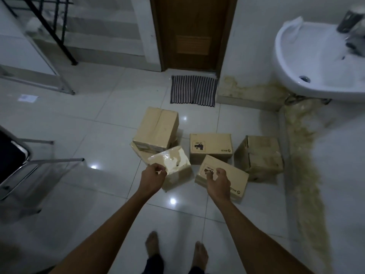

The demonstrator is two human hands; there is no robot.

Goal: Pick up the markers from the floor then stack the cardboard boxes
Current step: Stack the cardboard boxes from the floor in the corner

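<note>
While left hand and right hand curl (loosely), cardboard boxes clustered

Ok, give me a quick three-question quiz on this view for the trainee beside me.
1. True or false: the striped mat lies in front of the wooden door.
2. The right hand hovers over: A) a PICO-printed box; B) a bucket; C) a ladder.
3. Which hand is at the corner of the white-patched box?
Key: 1 true; 2 A; 3 the left hand.
</note>
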